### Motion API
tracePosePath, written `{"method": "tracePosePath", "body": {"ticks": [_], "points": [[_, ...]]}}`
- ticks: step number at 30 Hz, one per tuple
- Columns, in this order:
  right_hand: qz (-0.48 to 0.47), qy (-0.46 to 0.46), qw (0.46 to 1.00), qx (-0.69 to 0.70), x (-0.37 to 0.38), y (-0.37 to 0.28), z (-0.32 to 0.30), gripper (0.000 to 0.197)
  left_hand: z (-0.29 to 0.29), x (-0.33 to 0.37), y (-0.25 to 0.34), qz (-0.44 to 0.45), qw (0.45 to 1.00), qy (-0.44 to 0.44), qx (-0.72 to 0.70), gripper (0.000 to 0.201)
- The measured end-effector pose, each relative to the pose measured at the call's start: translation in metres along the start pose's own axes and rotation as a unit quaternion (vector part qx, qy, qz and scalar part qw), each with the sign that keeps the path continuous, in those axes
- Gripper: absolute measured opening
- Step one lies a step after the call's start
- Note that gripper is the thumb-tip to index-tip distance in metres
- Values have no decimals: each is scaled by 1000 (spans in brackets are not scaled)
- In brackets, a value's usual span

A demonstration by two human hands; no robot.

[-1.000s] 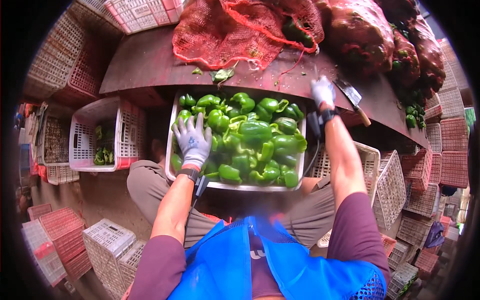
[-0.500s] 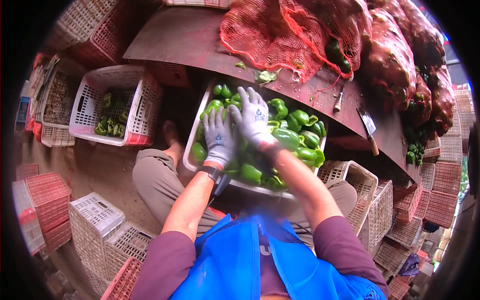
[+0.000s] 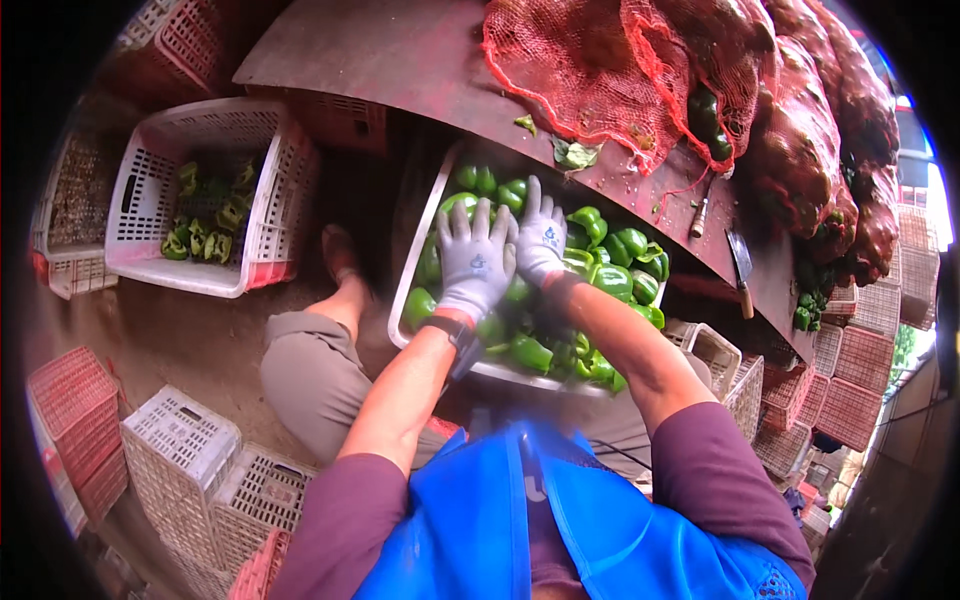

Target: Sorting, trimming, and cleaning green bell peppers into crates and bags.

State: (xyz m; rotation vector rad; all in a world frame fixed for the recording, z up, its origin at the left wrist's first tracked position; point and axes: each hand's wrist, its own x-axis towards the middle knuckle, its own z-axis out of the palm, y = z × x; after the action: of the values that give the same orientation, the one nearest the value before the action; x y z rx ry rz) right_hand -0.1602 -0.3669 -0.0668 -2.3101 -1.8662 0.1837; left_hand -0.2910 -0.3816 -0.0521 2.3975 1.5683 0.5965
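Observation:
Green bell peppers [image 3: 612, 282] fill a white plastic crate [image 3: 412, 262] in front of me, between my knees. Both of my hands wear grey-white work gloves and press palm down on the peppers. My left hand [image 3: 475, 258] lies over the left part of the heap with its fingers spread. Beside it, my right hand [image 3: 541, 240] rests near the crate's middle, fingers stretched toward the far rim. The hands lie close together, and neither grips a pepper. Peppers beneath the palms are hidden.
A dark board table [image 3: 400, 70] stands beyond the crate, bearing a red mesh sack [image 3: 590, 80], a knife with a wooden handle [image 3: 740, 270] and another tool [image 3: 702, 212]. A white crate with pepper scraps [image 3: 285, 225] sits at left. Stacked crates [image 3: 180, 440] flank me.
My left hand's fingers have spread wider, and the right hand's fingers now point more straight ahead. The head view has shifted, so the crate appears farther right.

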Motion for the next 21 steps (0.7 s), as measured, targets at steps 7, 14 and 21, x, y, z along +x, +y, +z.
{"method": "tracePosePath", "body": {"ticks": [7, 14, 21], "points": [[-8, -27, 997, 76, 2, 6, -14, 80, -12, -4, -14, 34, 999, -6, -4, 56], [-97, 64, 992, 48, -40, -44, -25, 67, -42, -6, -62, -2, 999, 22, -28, 46], [-72, 56, 996, 12, -58, -67, -5, 60, -6, -46, -83, -35, 994, 46, -93, 55]]}}
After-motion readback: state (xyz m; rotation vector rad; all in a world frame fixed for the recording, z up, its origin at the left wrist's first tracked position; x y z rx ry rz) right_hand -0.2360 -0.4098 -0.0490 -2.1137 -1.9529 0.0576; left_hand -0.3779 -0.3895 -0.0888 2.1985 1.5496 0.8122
